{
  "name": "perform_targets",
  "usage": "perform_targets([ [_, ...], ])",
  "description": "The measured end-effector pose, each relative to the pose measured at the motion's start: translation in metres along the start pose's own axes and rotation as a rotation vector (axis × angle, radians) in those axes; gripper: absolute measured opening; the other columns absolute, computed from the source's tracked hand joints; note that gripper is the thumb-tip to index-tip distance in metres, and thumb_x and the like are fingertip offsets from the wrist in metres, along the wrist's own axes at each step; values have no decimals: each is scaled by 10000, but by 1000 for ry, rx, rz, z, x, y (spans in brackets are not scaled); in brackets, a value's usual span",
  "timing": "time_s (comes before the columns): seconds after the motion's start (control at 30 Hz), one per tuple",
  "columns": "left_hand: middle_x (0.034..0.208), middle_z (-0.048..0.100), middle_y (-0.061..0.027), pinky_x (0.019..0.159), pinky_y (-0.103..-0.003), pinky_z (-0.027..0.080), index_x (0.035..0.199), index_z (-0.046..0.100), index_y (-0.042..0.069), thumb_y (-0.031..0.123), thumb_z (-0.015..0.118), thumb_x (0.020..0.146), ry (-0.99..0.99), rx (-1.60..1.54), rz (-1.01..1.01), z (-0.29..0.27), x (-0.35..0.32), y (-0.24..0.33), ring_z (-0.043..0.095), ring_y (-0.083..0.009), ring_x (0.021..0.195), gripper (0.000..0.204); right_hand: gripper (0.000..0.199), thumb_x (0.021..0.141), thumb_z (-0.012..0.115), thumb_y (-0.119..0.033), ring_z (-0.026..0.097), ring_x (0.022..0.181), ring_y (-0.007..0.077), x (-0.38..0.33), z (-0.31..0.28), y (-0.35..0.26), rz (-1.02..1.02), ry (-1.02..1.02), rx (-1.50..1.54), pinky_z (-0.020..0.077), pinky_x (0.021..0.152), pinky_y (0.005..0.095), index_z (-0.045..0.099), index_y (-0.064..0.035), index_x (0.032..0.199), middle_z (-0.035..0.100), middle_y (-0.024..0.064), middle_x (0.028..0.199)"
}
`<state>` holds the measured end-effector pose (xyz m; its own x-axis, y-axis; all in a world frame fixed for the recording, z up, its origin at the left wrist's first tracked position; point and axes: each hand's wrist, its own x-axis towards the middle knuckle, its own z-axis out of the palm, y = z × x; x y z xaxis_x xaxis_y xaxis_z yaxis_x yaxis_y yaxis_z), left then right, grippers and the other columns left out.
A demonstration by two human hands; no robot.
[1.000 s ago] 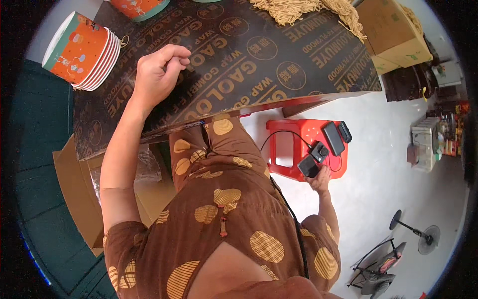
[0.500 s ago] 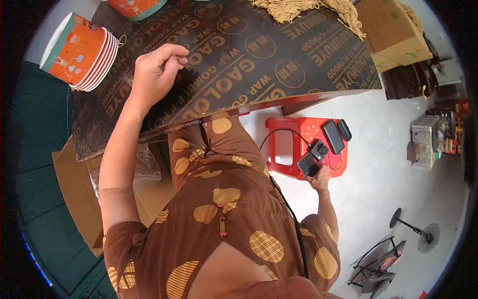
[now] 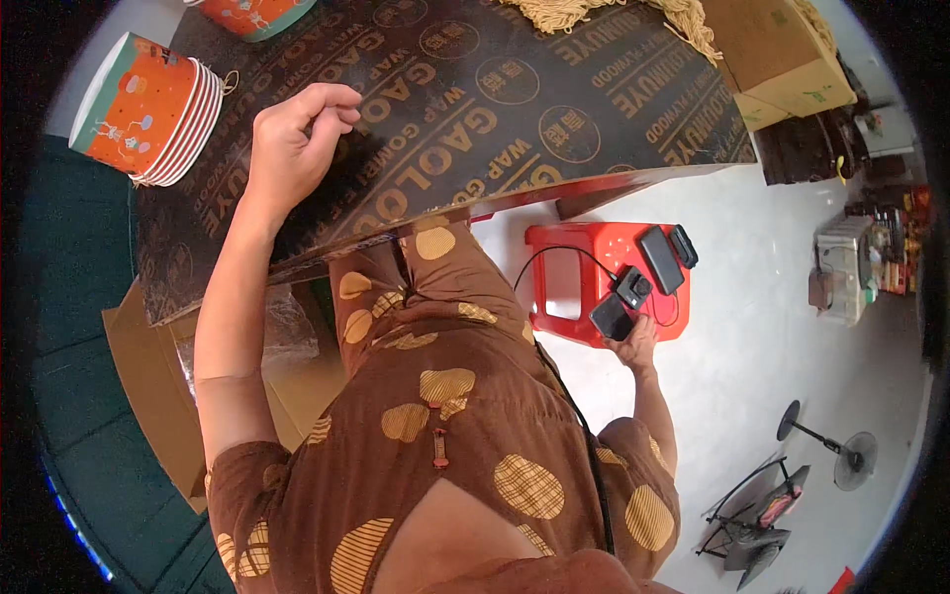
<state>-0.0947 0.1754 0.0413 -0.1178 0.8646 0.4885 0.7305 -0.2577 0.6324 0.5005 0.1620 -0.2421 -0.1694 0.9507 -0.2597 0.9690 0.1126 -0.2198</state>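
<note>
My left hand (image 3: 294,148) rests on the dark printed board (image 3: 465,119) that serves as a tabletop, fingers loosely curled and holding nothing. My right hand (image 3: 633,342) reaches down to a red plastic stool (image 3: 564,282) and grips a small black device (image 3: 614,315) with a small camera on top and a cable running to it. Two more black devices (image 3: 668,255) lie on the stool just beyond.
A stack of orange paper bowls (image 3: 148,109) lies on its side at the board's left end. Tan noodles (image 3: 594,15) and a cardboard box (image 3: 772,59) sit at the far edge. A floor fan (image 3: 831,455) and a folded black stand (image 3: 752,520) are at the right.
</note>
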Motion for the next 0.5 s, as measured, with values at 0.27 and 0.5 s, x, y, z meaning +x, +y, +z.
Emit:
perform_targets([
  [0.27, 838, 676, -86, 711, -251, 524, 972, 634, -45, -34, 467, 914, -20, 5, -12, 0, -1, 2, 654, -128, 768, 177, 1106, 504, 864, -473, 428, 1189, 342, -10, -15, -4, 0, -17, -105, 314, 1008, 492, 327, -14, 1355, 466, 169, 1238],
  [0.5, 847, 679, -83, 713, -251, 524, 982, 637, -38, -28, 457, 918, -25, 1, -24, -1, -1, 2, 654, -124, 779, 191, 1028, 542, 854, -418, 449, 1148, 325, -16, -17, 6, -81, -16, -158, 328, 991, 488, 347, -23, 1345, 474, 154, 1216],
])
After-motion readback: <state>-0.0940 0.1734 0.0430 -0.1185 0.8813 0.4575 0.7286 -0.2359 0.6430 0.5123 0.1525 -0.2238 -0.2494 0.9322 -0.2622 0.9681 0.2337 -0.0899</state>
